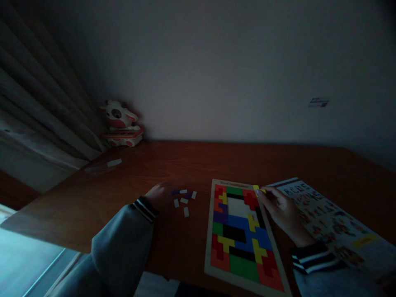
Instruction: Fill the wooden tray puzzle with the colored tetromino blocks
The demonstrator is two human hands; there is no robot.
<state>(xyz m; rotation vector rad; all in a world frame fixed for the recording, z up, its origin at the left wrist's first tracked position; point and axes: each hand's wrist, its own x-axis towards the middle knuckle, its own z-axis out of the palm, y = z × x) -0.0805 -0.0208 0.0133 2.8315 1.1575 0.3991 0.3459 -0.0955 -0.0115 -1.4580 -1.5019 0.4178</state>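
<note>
My right hand (280, 206) pinches a yellow puzzle block (259, 190) over the upper right corner of the wooden puzzle board (208, 264). Colourful blocks in red, blue, green, black, orange, yellow and purple fill most of that board. A pale gap (237, 207) shows in its upper middle. Palm down on the table, my left hand (159, 194) reaches its fingers towards a purple block (175, 192); they look outstretched, though dim. Around it lie another purple block (189, 195) and several small white pieces (186, 212).
A printed sheet (328, 222) lies right of the board, partly under my right forearm. At the back left of the brown table (173, 165) stands a cow-shaped toy (122, 123). Clear plastic with a white label (114, 162) lies near the left edge, by the curtain (40, 99).
</note>
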